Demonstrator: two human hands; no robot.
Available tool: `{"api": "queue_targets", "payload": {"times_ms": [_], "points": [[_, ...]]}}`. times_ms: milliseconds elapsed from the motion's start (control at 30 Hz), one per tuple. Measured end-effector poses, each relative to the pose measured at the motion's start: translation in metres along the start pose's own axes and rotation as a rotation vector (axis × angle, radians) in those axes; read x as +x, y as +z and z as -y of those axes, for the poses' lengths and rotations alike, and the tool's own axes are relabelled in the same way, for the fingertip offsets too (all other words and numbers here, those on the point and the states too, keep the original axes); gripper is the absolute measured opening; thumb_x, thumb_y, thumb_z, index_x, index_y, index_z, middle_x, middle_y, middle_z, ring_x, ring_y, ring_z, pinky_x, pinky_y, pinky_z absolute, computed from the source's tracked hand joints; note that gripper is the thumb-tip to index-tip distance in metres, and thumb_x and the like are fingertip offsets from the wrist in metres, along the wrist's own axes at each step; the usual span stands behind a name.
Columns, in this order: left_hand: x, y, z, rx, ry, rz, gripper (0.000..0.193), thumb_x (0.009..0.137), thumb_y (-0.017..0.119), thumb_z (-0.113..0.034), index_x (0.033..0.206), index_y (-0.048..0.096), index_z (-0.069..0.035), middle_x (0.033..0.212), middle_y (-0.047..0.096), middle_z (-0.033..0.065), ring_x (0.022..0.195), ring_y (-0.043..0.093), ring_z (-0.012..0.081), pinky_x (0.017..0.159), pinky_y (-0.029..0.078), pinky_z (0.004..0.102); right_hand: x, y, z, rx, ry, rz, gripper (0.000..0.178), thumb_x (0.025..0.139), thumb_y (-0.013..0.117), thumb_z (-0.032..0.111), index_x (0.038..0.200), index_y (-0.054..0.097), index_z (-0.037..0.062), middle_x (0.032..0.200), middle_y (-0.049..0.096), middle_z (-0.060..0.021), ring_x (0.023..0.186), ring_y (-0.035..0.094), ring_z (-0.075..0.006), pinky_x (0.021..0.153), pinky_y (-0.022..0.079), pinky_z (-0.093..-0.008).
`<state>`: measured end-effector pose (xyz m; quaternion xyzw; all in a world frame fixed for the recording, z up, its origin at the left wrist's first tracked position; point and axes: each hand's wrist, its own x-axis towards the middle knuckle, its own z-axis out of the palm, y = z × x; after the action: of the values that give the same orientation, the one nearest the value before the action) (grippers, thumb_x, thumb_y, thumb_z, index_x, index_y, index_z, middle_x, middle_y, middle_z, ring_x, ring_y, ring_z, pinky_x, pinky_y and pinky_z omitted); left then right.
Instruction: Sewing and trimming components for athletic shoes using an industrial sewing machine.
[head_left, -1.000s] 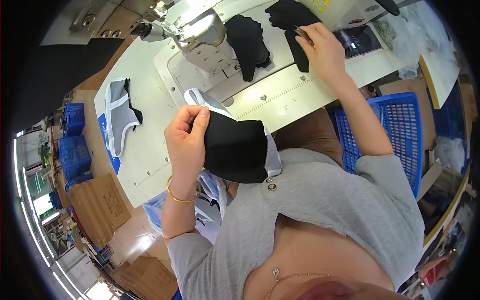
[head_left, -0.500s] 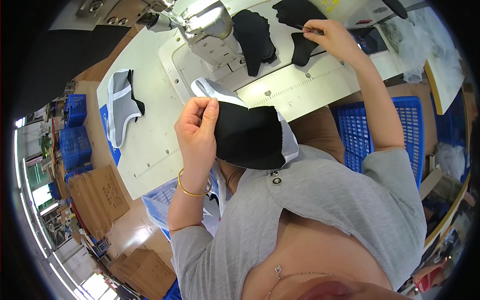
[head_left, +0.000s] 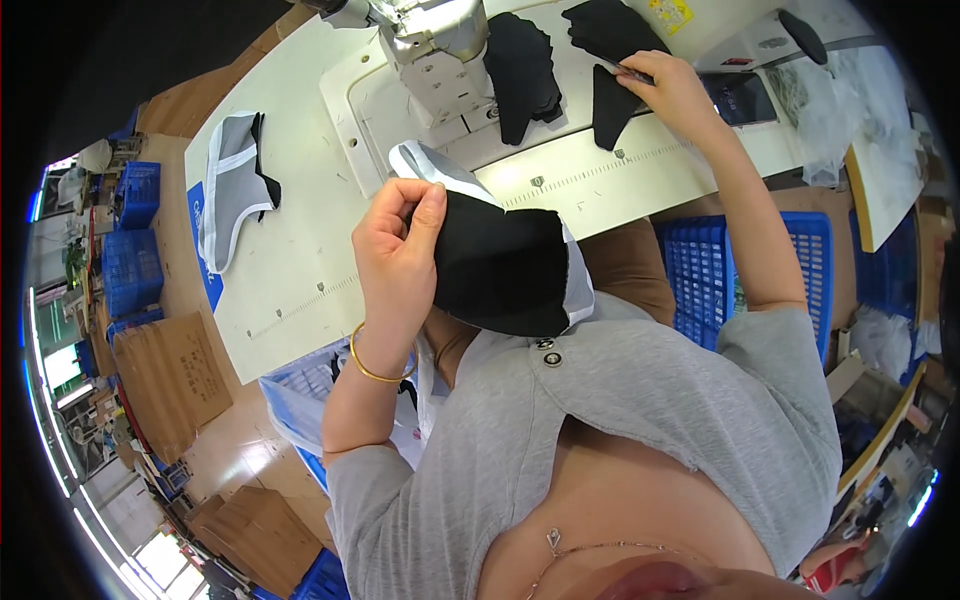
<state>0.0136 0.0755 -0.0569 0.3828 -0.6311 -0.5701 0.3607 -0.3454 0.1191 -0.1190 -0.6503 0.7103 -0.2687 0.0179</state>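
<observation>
Head view: left hand closed in a thumb-and-finger pinch on the edge of a black-and-grey fabric piece, held over the lap at the bench edge. Right hand closed around a thin dark tool, at a loose black cutout; can't tell if it grips the cloth. Progress, my read: white-edged grey piece at left looks joined up; held one part-made. Black stack beside the sewing machine looks unsewn, so plenty left.
</observation>
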Motion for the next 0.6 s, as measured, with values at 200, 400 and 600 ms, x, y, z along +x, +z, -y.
{"api": "queue_targets", "payload": {"times_ms": [200, 400, 600], "points": [[-0.002, -0.003, 0.001, -0.001, -0.027, -0.012, 0.016, 0.097, 0.062, -0.013, 0.085, 0.060, -0.002, 0.068, 0.049, -0.0087, 0.059, 0.036, -0.0011, 0.052, 0.026, 0.0177, 0.002, -0.001, 0.010, -0.072, 0.090, 0.036, 0.023, 0.094, 0.061, 0.026, 0.095, 0.061, 0.0023, 0.084, 0.065, -0.0140, 0.077, 0.062, -0.0331, 0.071, 0.048, -0.0410], [-0.004, -0.006, 0.001, 0.013, -0.049, 0.029, 0.014, 0.098, 0.060, -0.012, 0.092, 0.062, 0.000, 0.079, 0.061, -0.0029, 0.069, 0.050, 0.0014, 0.064, 0.040, 0.0162, 0.003, -0.016, 0.012, 0.162, 0.187, 0.109, 0.025, 0.095, 0.062, 0.026, 0.096, 0.060, 0.0015, 0.071, 0.056, -0.0081, 0.064, 0.053, -0.0174, 0.062, 0.043, -0.0330], [-0.005, 0.002, -0.001, -0.032, -0.044, -0.011, 0.015, 0.097, 0.061, -0.013, 0.087, 0.062, -0.001, 0.068, 0.051, -0.0087, 0.059, 0.036, -0.0021, 0.051, 0.025, 0.0171, -0.001, -0.026, 0.028, 0.480, 0.252, 0.090, 0.024, 0.092, 0.066, 0.026, 0.097, 0.066, 0.0028, 0.070, 0.052, 0.0032, 0.066, 0.049, -0.0066, 0.058, 0.039, -0.0258]]}}
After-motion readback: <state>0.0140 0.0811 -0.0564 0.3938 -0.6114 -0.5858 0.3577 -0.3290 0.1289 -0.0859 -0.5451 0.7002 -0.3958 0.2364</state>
